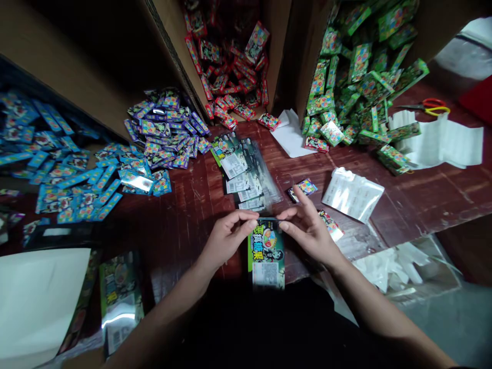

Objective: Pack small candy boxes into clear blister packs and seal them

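Observation:
A flat green and black printed candy bag hangs at the table's near edge, close to my body. My left hand pinches its top left corner between thumb and fingers. At the top right corner my right hand grips it the same way, with the index finger raised. Just beyond lies a fanned stack of similar bags. A small purple candy box rests past my right fingertips, and a red candy box lies beside that hand, partly hidden by it.
Blue boxes and purple boxes are heaped at left. Cartons spill red boxes and green boxes at the back. A clear-wrapped label stack, white paper strips and scissors lie at right.

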Available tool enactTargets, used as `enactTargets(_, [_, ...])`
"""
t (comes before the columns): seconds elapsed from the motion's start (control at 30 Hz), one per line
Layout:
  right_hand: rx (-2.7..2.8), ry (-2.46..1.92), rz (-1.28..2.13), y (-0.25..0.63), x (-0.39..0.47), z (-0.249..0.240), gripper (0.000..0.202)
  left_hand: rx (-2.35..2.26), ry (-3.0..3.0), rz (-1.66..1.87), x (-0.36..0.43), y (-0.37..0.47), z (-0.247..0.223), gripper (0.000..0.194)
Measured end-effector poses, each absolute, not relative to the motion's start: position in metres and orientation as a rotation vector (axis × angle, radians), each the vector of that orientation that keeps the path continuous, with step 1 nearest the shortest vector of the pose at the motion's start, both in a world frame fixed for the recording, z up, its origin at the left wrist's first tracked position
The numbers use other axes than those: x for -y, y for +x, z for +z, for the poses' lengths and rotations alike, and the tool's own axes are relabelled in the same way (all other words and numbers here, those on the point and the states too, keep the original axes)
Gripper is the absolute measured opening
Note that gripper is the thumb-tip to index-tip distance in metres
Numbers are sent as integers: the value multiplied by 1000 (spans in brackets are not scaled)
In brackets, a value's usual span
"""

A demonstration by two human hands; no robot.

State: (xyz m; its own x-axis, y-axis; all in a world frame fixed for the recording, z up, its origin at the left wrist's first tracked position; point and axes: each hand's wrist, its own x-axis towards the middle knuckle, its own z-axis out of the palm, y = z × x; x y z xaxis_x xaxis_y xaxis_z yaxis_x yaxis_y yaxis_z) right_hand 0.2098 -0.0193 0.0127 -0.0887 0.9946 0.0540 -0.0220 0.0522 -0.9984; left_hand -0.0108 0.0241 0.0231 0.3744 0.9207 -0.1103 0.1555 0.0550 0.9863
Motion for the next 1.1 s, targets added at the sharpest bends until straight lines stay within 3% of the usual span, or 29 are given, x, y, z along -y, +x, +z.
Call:
enactTargets(0.13, [1220, -1180, 1264, 208, 14, 30, 81, -1057, 1423, 768, -27, -7, 37, 9])
enactTargets(0.37, [1122, -1195, 1393, 209, 5, 40, 100, -1044, 1410, 570, -44, -12, 50, 17])
enactTargets(0.57, [1355, -1188, 1362, 230, 9, 44, 76, -906, 1343, 605, -37, -20, 42, 18])
enactTargets(0.77, [1812, -1194, 1222, 244, -19, 82, 19, -966, 1341, 707, -34, -9, 34, 11])
enactTargets(0.9, [2132, -1182, 1292, 229, -32, 92, 10, -977, 1357, 705, -35, -5, 36, 10])
enactTargets(1.1, [2250, -1392, 985, 216, -29, 78, 14, -972, 1339, 689, -36, -6, 36, 12])
